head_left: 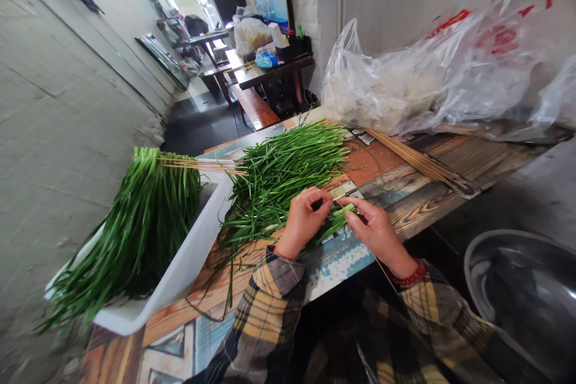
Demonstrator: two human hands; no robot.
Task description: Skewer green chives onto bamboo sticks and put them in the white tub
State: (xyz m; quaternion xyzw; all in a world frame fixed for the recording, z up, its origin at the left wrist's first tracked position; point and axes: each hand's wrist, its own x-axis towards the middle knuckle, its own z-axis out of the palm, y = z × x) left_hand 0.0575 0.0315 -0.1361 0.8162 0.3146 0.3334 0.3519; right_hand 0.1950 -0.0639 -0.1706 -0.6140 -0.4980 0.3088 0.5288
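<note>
My left hand [303, 219] is closed in a pinch on the pale end of green chives [338, 197]. Just to its right, my right hand [378, 231] pinches a thin bamboo skewer [384, 272], which slants down under the wrist. The fingertips of both hands nearly meet, with a short bunch of cut stem ends [344, 211] between them. Behind the left hand lies a large pile of loose chives [292, 159] on the table. At the left, chives threaded on skewers [148, 222] hang over a white tray [155, 309].
Bundled bamboo skewers [414, 162] lie on the patterned wooden table [373, 165] at right. Clear plastic bags [387, 84] with pale contents stand at the back. A metal basin [490, 240] is at lower right. Another table [252, 75] and a bench [256, 107] stand farther off.
</note>
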